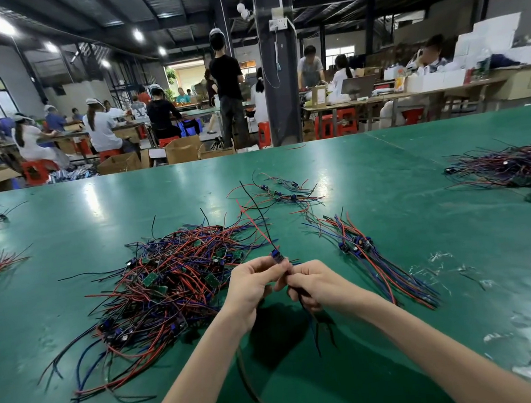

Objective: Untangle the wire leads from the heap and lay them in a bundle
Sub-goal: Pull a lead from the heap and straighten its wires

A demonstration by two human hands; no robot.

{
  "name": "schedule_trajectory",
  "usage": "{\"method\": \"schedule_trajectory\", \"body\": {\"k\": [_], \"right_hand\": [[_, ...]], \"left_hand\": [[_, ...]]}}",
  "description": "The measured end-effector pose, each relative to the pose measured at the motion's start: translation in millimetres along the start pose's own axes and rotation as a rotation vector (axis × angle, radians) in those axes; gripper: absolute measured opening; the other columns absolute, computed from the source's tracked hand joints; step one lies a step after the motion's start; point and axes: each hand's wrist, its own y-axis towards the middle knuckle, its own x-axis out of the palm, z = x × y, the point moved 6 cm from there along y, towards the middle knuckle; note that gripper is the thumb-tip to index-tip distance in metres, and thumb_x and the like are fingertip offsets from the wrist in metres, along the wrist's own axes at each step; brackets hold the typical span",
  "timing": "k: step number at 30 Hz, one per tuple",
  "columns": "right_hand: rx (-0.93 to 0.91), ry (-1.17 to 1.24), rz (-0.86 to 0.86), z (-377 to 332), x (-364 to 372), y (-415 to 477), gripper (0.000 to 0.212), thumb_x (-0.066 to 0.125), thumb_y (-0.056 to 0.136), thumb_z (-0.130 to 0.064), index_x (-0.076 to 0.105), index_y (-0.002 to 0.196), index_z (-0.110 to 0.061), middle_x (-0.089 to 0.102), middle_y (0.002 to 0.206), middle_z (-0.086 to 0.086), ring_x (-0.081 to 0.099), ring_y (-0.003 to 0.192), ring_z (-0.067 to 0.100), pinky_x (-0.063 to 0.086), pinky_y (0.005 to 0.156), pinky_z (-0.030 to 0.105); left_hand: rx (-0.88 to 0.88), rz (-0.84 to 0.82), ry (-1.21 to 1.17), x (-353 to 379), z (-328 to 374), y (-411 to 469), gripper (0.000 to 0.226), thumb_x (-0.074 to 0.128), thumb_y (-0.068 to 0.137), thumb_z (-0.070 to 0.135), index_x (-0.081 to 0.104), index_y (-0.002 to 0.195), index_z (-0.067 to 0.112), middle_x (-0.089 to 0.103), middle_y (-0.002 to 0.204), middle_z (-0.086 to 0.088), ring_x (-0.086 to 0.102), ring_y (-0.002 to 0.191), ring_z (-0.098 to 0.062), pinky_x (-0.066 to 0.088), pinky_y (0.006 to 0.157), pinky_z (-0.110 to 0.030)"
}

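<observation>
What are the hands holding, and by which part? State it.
One wire lead: the left hand pinches it at its blue module, the right hand grips the wires just below.

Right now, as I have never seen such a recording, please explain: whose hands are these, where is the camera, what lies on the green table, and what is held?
No machine here: a person works with bare hands. The one picture comes from a camera worn on the head, looking forward and down. The left hand and right hand together pinch one wire lead, a small blue part with red and black wires, above the green table. To the left lies the tangled heap; to the right, a straightened bundle. More wire piles lie farther off.
</observation>
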Motion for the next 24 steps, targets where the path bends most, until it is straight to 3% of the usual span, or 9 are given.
{"method": "schedule_trajectory", "body": {"k": [3, 5, 8, 15, 20, 24], "right_hand": [[0.009, 0.03, -0.001, 0, 0, -1, 0.023, 0.037, 0.099, -0.005, 0.06, 0.096, 0.0, 0.049, 0.058, 0.004, 0.027, 0.029, 0.003, 0.021, 0.032, 0.014], [0.032, 0.061, -0.001, 2, 1, -1, 0.025, 0.039, 0.099, -0.007, 0.061, 0.093, 0.001, 0.051, 0.053, 0.002, 0.026, 0.029, 0.004, 0.019, 0.033, 0.014], [0.097, 0.076, 0.009, 7, 1, -1, 0.031, 0.041, 0.098, -0.012, 0.062, 0.078, 0.0, 0.053, 0.046, 0.0, 0.026, 0.029, 0.006, 0.019, 0.035, 0.012], [0.28, 0.261, -0.022, 15, 2, -4, 0.031, 0.042, 0.095, -0.018, 0.059, 0.071, -0.006, 0.051, 0.047, -0.003, 0.027, 0.027, 0.003, 0.02, 0.03, 0.011], [0.145, 0.193, 0.0, 6, 1, -3, 0.03, 0.047, 0.095, -0.015, 0.065, 0.074, -0.006, 0.056, 0.05, -0.001, 0.026, 0.027, 0.003, 0.02, 0.032, 0.011], [0.007, 0.083, 0.025, -2, 0, -4, 0.03, 0.048, 0.094, -0.008, 0.068, 0.071, -0.008, 0.059, 0.051, 0.002, 0.029, 0.029, 0.004, 0.02, 0.032, 0.014]], "left_hand": [[0.029, 0.033, 0.0, -2, 1, 0, 0.013, 0.079, 0.058, 0.022, 0.076, 0.067, 0.014, 0.07, 0.075, -0.007, 0.055, 0.079, -0.023, 0.04, 0.082, -0.038], [0.046, 0.053, 0.023, -4, 2, 1, 0.003, 0.078, 0.067, 0.013, 0.075, 0.066, 0.013, 0.07, 0.071, -0.005, 0.055, 0.064, -0.015, 0.042, 0.067, -0.026], [0.085, 0.077, 0.079, -5, 3, 4, 0.014, 0.074, 0.075, 0.002, 0.073, 0.068, 0.014, 0.067, 0.06, 0.004, 0.046, 0.047, -0.001, 0.034, 0.051, -0.015], [0.191, 0.096, 0.151, 1, 6, 2, 0.014, 0.071, 0.076, -0.006, 0.071, 0.073, 0.007, 0.066, 0.058, 0.007, 0.055, 0.052, 0.002, 0.042, 0.055, -0.009], [0.206, 0.136, 0.116, -2, 12, 3, 0.011, 0.068, 0.078, -0.008, 0.07, 0.075, 0.002, 0.064, 0.055, 0.01, 0.048, 0.045, 0.006, 0.037, 0.05, -0.005], [0.153, 0.162, 0.122, -6, 11, 4, 0.013, 0.069, 0.077, -0.005, 0.071, 0.073, 0.006, 0.062, 0.054, 0.01, 0.043, 0.042, 0.004, 0.034, 0.049, -0.012]]}}
